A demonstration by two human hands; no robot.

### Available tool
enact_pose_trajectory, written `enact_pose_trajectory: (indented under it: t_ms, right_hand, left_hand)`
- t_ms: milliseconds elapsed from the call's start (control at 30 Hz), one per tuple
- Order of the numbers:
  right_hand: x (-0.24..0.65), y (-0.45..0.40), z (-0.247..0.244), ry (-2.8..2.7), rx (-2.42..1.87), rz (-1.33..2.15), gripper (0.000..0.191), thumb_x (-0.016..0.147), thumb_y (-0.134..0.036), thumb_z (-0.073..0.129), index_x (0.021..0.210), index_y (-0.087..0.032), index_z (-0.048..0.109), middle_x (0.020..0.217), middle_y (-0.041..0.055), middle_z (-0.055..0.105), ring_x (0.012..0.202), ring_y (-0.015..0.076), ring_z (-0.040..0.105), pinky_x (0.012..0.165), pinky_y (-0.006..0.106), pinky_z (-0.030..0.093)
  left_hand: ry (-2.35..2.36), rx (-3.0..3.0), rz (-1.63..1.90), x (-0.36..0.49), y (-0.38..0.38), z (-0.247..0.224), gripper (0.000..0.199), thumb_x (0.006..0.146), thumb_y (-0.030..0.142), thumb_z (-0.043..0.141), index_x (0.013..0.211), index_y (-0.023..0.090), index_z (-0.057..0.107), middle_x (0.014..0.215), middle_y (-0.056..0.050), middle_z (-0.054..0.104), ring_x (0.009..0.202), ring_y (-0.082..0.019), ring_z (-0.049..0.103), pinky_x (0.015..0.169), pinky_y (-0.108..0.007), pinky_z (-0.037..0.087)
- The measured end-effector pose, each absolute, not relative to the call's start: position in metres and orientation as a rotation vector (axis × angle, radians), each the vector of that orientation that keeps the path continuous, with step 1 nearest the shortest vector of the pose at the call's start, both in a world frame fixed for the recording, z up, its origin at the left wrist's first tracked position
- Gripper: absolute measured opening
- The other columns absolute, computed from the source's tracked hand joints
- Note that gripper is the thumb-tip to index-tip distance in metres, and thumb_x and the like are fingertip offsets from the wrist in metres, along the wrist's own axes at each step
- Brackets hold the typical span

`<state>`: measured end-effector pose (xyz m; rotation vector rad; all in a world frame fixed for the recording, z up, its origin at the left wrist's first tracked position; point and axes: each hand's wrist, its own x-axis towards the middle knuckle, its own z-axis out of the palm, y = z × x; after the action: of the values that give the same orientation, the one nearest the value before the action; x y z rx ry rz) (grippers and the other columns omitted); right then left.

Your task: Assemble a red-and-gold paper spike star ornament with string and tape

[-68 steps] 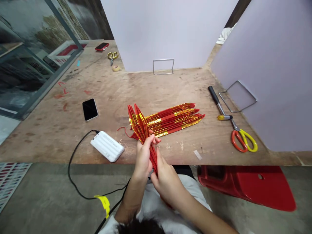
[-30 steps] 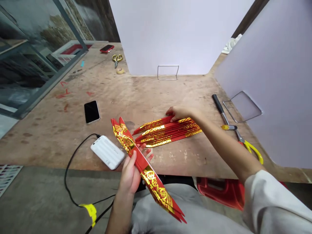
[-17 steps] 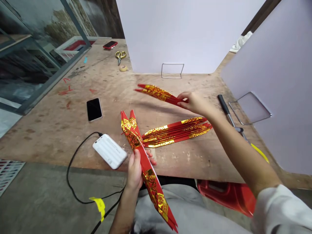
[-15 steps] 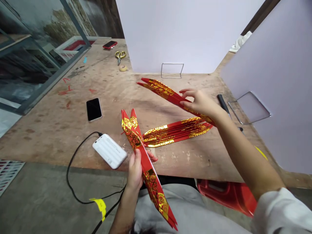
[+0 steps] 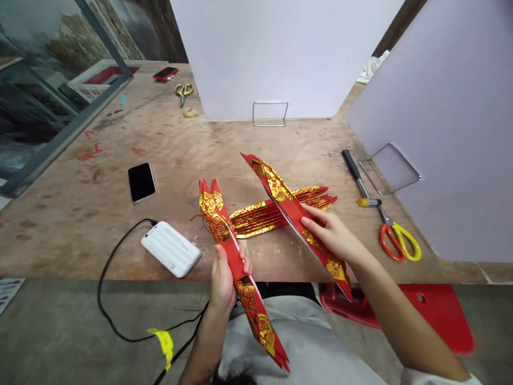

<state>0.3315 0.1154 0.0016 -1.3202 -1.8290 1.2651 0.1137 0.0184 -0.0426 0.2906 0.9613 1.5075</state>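
My left hand [image 5: 226, 275] is closed around the middle of a folded red paper strip with gold foil patterns [image 5: 250, 299], which slants down toward my lap. In my right hand [image 5: 326, 230] is a second folded red-and-gold paper strip [image 5: 276, 187], pinched between thumb and fingers and tilted above the table. Behind both, a pleated bundle of the same red-and-gold paper [image 5: 256, 219] lies on the wooden table, partly covered by the right strip. A thin red string [image 5: 196, 217] shows beside the left strip.
A white power bank [image 5: 171, 248] with a black cable and a phone [image 5: 142, 182] lie left. Rightward are a hammer [image 5: 356, 174] and red-and-yellow scissors [image 5: 401, 240]. Gold-handled scissors [image 5: 183, 93], a tape roll [image 5: 189, 112] and a red-cased phone [image 5: 165, 74] sit far left. White panels [image 5: 288, 53] stand behind.
My right hand has brought its strip down and nearer, turning it steeper. My left hand's fingers have curled further round its strip. The view has shifted slightly right.
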Motion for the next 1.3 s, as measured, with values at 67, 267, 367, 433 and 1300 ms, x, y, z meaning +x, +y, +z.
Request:
enact_pose_trajectory:
  t_ms: [67, 267, 367, 433, 1300]
  right_hand:
    - [0.336, 0.1, -0.001, -2.022, -1.318, 1.071, 0.048, 0.094, -0.035, 0.046, 0.14, -0.02, 0.047, 0.138, 0.009, 0.055, 0.13, 0.0275, 0.049, 0.109, 0.048, 0.039]
    - [0.351, 0.064, -0.008, -2.472, -1.299, 0.54, 0.058, 0.095, -0.018, 0.036, 0.151, -0.022, 0.021, 0.13, 0.0151, 0.059, 0.112, 0.0277, 0.062, 0.086, 0.042, 0.057]
    - [0.355, 0.054, -0.018, -2.603, -1.282, 0.248, 0.059, 0.092, -0.01, 0.035, 0.15, -0.017, 0.026, 0.104, 0.0153, 0.067, 0.087, 0.0277, 0.066, 0.069, 0.041, 0.057]
    - [0.356, 0.049, -0.026, -2.674, -1.224, 0.102, 0.057, 0.09, -0.007, 0.036, 0.146, -0.015, 0.035, 0.098, 0.0148, 0.067, 0.082, 0.0271, 0.063, 0.067, 0.04, 0.055]
    - [0.342, 0.018, -0.07, -2.366, -1.129, 0.155, 0.029, 0.091, -0.012, 0.048, 0.113, -0.019, 0.065, 0.097, 0.0107, 0.072, 0.088, 0.0237, 0.064, 0.074, 0.039, 0.053]
  left_hand:
    - [0.961, 0.298, 1.521, 0.115, 0.019, -0.042, 0.053, 0.078, 0.064, 0.058, 0.103, 0.018, 0.056, 0.062, 0.004, 0.05, 0.043, -0.007, 0.043, 0.042, -0.02, 0.035]
    - [0.989, 0.307, 1.582, 0.112, 0.016, -0.039, 0.047, 0.082, 0.061, 0.055, 0.101, 0.019, 0.057, 0.062, 0.004, 0.05, 0.044, -0.007, 0.044, 0.044, -0.021, 0.037]
    - [1.031, 0.299, 1.625, 0.108, 0.014, -0.04, 0.046, 0.08, 0.062, 0.057, 0.096, 0.019, 0.057, 0.061, 0.003, 0.05, 0.045, -0.008, 0.045, 0.044, -0.021, 0.038]
    - [1.049, 0.29, 1.651, 0.107, 0.013, -0.041, 0.046, 0.078, 0.062, 0.059, 0.095, 0.02, 0.057, 0.061, 0.004, 0.05, 0.045, -0.009, 0.045, 0.044, -0.022, 0.039]
    - [1.3, 0.412, 1.587, 0.136, -0.001, -0.057, 0.052, 0.083, 0.067, 0.048, 0.076, 0.015, 0.055, 0.061, -0.001, 0.058, 0.048, -0.011, 0.055, 0.044, -0.021, 0.041]
